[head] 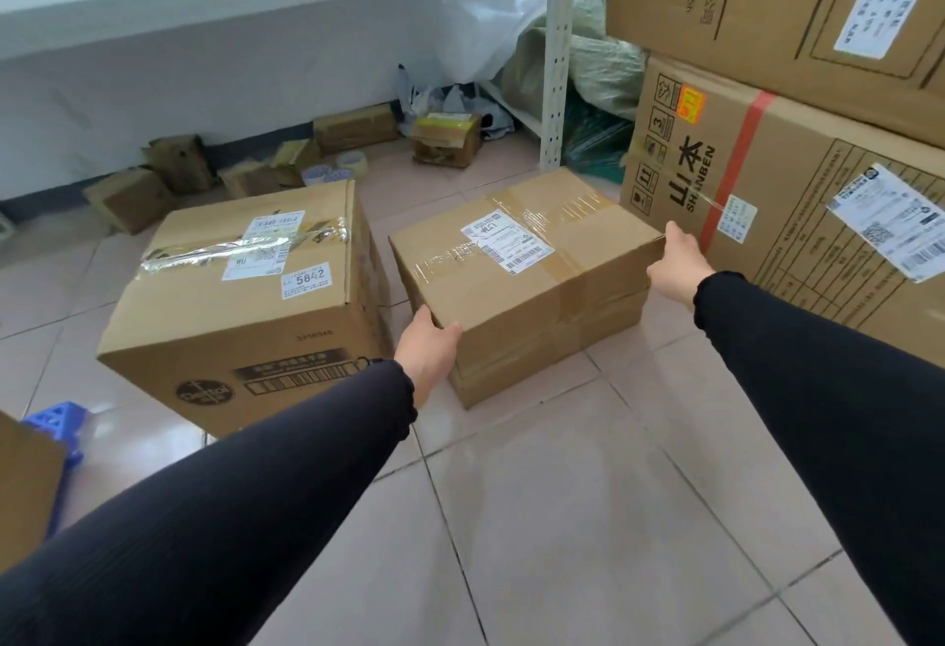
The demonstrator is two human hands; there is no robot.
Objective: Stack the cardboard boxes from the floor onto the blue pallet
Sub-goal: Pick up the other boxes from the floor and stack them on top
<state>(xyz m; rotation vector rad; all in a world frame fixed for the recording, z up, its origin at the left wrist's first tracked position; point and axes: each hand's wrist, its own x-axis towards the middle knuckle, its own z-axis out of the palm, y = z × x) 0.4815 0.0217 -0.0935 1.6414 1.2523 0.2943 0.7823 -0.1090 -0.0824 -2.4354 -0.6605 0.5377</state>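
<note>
Pick-up step, seen from the head camera. The left hand (427, 346) clasps the near-left corner of the smaller cardboard box (521, 277), thumb laid on the top face and fingers (440, 323) wrapped down the side; the right hand (677, 262) presses against the far-right top corner, its fingers hidden behind the edge, so whether they are curled under cannot be told. The box rests flat on the tiled floor (562, 517) at the centre of the view, apparently not yet lifted. It is a low rectangular carton of matt brown corrugated board, sealed with glossy, wrinkled clear tape and bearing a white shipping label (506, 241). At 9 o'clock from it, just beside, stands a taller, near-cubic carton (240, 308) with similar tape and a sticker reading 5842. At 3 o'clock rises a stack of large printed cartons (797, 175). A piece of blue plastic (56, 428) shows at 8 o'clock; whether it is the pallet cannot be told. The next move probably calls for a firm, level two-handed lift, then a turn toward the pallet.
</note>
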